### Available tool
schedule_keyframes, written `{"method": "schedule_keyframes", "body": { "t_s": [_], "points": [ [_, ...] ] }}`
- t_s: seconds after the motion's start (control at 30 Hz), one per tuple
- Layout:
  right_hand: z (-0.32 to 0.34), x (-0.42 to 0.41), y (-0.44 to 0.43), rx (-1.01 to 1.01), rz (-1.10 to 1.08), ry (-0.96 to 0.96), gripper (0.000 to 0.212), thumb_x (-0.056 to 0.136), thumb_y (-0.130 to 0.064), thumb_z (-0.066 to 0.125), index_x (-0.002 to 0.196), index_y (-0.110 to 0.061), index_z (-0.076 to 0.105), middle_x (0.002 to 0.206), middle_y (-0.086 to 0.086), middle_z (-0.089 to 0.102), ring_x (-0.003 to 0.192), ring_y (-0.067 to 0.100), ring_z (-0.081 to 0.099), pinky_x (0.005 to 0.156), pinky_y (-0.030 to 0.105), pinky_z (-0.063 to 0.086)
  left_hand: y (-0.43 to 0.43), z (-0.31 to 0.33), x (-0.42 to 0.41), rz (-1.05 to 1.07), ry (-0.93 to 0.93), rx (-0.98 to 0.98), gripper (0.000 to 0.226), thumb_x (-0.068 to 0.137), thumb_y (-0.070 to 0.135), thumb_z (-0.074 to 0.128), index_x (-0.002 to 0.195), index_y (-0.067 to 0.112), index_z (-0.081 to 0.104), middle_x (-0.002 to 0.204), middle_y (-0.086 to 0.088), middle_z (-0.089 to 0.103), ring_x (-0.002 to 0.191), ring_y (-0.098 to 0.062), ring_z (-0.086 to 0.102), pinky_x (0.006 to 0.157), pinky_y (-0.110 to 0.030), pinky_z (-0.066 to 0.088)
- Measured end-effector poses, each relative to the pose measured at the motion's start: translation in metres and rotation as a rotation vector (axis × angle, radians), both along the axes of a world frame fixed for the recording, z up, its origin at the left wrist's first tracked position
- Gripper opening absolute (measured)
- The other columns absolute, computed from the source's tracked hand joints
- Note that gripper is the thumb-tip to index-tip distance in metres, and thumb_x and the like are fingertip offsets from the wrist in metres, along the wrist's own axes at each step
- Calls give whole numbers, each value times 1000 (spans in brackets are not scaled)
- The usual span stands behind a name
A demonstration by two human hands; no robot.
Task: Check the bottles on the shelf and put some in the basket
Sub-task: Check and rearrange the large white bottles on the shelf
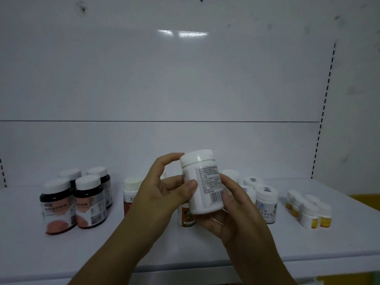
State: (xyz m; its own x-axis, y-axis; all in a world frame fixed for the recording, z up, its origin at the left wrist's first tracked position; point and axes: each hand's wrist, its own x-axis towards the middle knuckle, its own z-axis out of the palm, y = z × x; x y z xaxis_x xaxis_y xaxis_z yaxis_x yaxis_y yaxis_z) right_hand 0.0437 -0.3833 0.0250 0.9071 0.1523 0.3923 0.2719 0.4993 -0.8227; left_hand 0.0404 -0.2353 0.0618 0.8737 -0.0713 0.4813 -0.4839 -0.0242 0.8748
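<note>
A white bottle with a white cap is held up in front of the shelf, tilted slightly, its printed label and barcode facing me. My left hand grips it from the left, thumb on the label and fingers behind the cap. From the right and below, my right hand cups its base. No basket is clearly in view.
Several dark jars with white lids stand at the left. White bottles stand behind my hands, and small yellow-labelled bottles at the right. A red-labelled bottle stands behind my left hand. Something yellow shows at the far right.
</note>
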Motion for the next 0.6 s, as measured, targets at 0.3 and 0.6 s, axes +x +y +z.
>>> {"method": "schedule_keyframes", "body": {
  "t_s": [0.3, 0.6],
  "points": [
    [2, -6, -3, -144, -197, -65, 57, 66, 6, 74, 109, -26, 56, 92, -10, 71, 80, 0, 70, 55, 16, 54, -5, -6, 5, 5, 56, 77, 79, 53, 33, 71, 125, 41, 41, 93, 10, 74, 83, -3, 70, 59, -14, 54],
    [6, -1, -16, -188, -142, -27, 51, 56, -30, 68, 107, -27, 59, 95, 0, 74, 86, 17, 72, 65, 29, 59, 1, -7, 10, -90, 193, -6, 67, 64, 29, 67, 128, 36, 48, 102, -6, 74, 90, -22, 72, 81, -39, 58]
  ]
}}
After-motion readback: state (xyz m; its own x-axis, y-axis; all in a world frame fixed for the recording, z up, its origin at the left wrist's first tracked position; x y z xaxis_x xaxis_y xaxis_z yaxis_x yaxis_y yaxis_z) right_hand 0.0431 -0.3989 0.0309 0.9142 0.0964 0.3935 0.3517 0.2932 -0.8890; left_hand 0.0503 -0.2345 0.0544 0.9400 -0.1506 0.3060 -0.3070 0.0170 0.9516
